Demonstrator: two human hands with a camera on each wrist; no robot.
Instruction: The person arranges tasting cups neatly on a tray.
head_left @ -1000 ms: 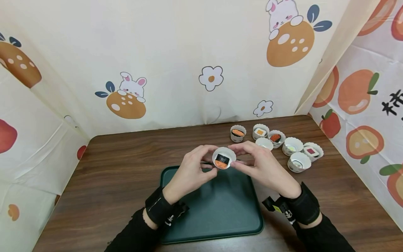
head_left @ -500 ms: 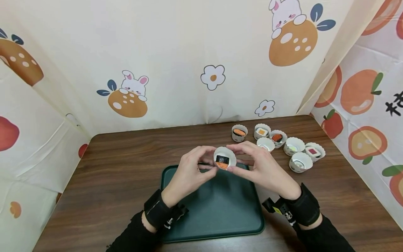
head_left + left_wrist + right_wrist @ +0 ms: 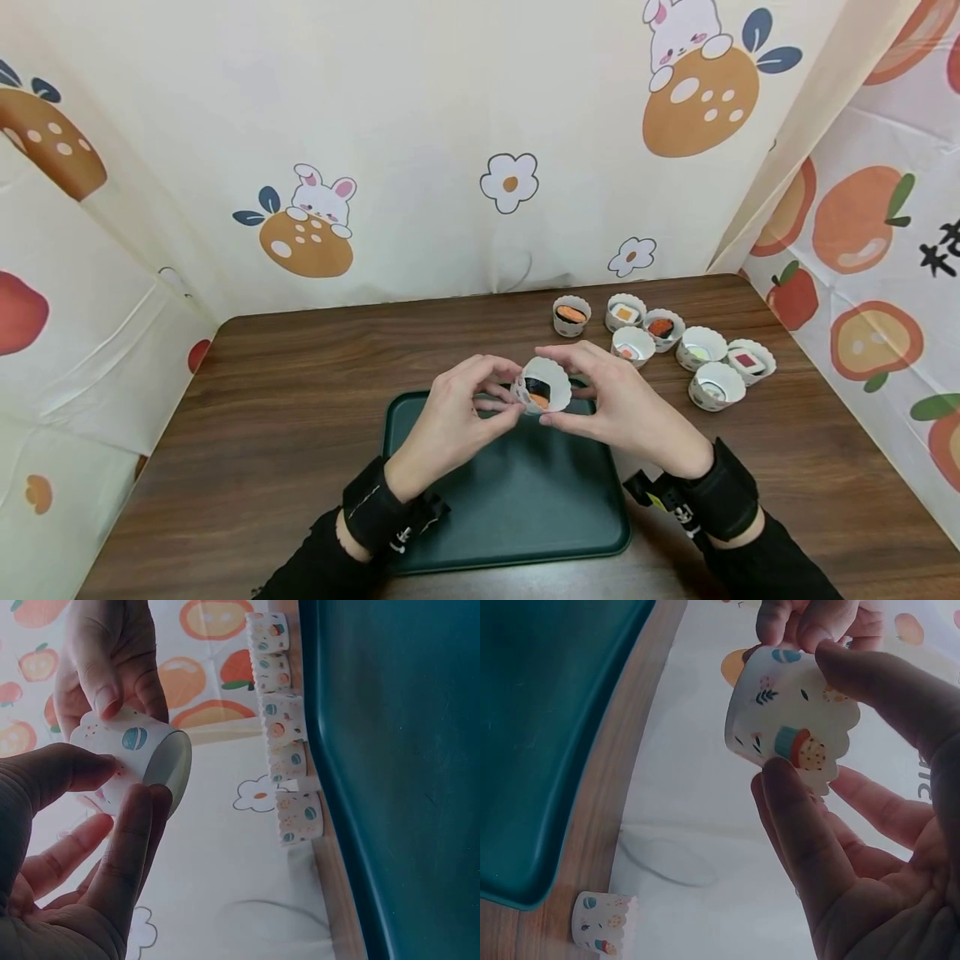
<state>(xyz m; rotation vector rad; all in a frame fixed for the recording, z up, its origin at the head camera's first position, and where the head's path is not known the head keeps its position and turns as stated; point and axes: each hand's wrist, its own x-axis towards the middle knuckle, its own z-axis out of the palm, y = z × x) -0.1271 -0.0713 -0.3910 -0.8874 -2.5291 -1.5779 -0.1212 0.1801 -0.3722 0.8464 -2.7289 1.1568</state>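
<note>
Tilted paper cup point(image 3: 556, 383) held up over the green tray point(image 3: 536, 508), sushi piece point(image 3: 537, 391) inside.
Left grip point(image 3: 457, 414) and right grip point(image 3: 624, 402) each pinch its wall — light, even pressure should spare the thin sides, and an upward mouth would likely keep the piece in.

The left hand point(image 3: 82, 904) pinches a white paper cup point(image 3: 112, 739) between thumb and fingers; the cup lies tilted, scalloped edge toward the left of the view, base toward the right, a teal motif on its wall; the right hand point(image 3: 112, 656) holds it from above; beyond stands a row of five printed cups point(image 3: 283, 718) beside a dark teal tray point(image 3: 405, 750); behind hangs fruit-printed cloth point(image 3: 37, 664), with a pale flower point(image 3: 259, 795) near the cups.
</note>
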